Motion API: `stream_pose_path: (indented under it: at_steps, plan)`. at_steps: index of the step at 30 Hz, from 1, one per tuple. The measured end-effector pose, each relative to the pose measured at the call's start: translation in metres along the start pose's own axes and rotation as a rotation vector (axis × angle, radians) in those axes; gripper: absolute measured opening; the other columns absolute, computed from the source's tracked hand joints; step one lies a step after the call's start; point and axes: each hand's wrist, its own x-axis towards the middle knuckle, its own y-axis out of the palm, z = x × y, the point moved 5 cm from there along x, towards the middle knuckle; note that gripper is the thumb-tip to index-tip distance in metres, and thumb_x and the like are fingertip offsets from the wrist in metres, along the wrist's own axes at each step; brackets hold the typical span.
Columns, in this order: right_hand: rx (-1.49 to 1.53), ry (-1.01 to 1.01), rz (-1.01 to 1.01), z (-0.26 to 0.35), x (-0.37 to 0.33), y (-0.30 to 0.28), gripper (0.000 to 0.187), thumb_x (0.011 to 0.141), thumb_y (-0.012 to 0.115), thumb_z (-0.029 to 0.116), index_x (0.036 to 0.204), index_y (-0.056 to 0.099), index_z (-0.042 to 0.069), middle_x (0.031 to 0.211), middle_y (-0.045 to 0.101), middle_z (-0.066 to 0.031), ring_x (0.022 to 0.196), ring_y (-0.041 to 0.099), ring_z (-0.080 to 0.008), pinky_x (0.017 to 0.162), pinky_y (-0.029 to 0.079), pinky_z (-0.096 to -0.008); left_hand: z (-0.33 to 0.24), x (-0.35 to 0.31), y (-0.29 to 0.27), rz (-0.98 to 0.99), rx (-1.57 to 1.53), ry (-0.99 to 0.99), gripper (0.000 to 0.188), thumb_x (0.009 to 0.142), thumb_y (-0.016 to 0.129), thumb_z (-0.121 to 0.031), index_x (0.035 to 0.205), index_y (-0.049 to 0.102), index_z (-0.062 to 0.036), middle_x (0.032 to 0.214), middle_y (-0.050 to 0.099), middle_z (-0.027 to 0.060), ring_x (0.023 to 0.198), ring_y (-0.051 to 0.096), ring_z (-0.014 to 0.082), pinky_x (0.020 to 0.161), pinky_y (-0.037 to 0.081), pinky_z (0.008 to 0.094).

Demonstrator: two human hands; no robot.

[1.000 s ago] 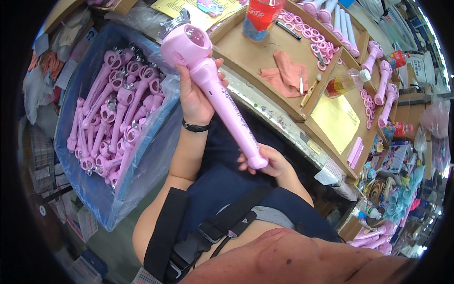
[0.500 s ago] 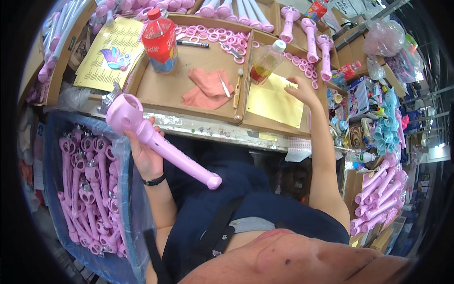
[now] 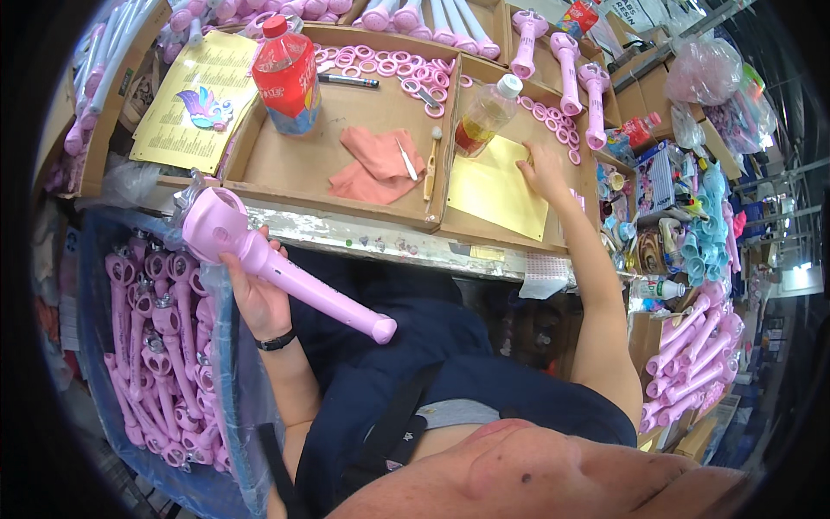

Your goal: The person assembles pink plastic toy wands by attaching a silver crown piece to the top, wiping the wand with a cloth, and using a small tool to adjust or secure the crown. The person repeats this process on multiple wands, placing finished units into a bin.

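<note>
My left hand (image 3: 258, 298), with a dark band at the wrist, is closed round a pink toy wand (image 3: 303, 285) just below its ring-shaped head. The wand slants across in front of me, head at upper left and rounded end at lower right. A clear crown-like piece (image 3: 192, 192) shows by the head. My right hand (image 3: 546, 173) reaches into the right cardboard tray, over the right edge of a yellow sheet (image 3: 497, 195). Its thumb and forefinger are apart, and no held object shows. Several small pink rings (image 3: 553, 121) lie just beyond the fingers.
A blue-lined bin (image 3: 226, 346) of pink wands stands at left. The left tray (image 3: 346, 203) holds a red-capped bottle (image 3: 290, 82), an orange cloth (image 3: 372, 160), a marker (image 3: 348, 80) and more rings. A white-capped bottle (image 3: 488, 112) stands beside the sheet. More wands (image 3: 692, 359) lie at right.
My right hand has come slightly down and nearer over the yellow sheet's edge. The wand in my left hand has shifted slightly left in the view, along with the scene.
</note>
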Motion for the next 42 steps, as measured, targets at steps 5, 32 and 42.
stream_pose_path:
  at_steps: [5, 32, 42]
  plan:
    - [0.053, -0.067, -0.284, -0.001, -0.016, 0.011, 0.029, 0.083, 0.059, 0.014, 0.111, 0.060, 0.005, 0.100, 0.060, -0.0147, 0.093, 0.053, -0.0331, 0.086, 0.038, -0.0424, 0.001, 0.000, -0.003, 0.024, -0.003, -0.016, 0.053, 0.094, 0.045, -0.044, 0.123, 0.045, -0.0001, 0.114, 0.057, 0.0170, 0.091, 0.058, 0.0221, 0.081, 0.048, 0.0360]
    - [0.907, 0.301, -0.460, -0.075, -0.022, 0.041, 0.017, 0.097, 0.046, 0.017, 0.105, 0.048, 0.002, 0.092, 0.054, -0.0043, 0.083, 0.051, -0.0106, 0.075, 0.043, -0.0229, -0.024, -0.014, 0.003, 0.155, -0.623, 0.025, 0.049, 0.089, 0.061, -0.024, 0.127, 0.043, 0.0019, 0.131, 0.046, 0.0229, 0.130, 0.033, 0.0386, 0.109, 0.022, 0.0584]
    - [0.953, 0.076, -0.812, 0.004, -0.016, -0.065, 0.014, 0.097, 0.045, 0.015, 0.098, 0.046, 0.001, 0.093, 0.055, -0.0065, 0.080, 0.050, -0.0110, 0.072, 0.043, -0.0236, -0.032, -0.025, 0.014, 0.138, -0.436, 0.104, 0.039, 0.086, 0.049, 0.004, 0.124, 0.045, -0.0031, 0.127, 0.049, 0.0181, 0.128, 0.037, 0.0363, 0.106, 0.030, 0.0559]
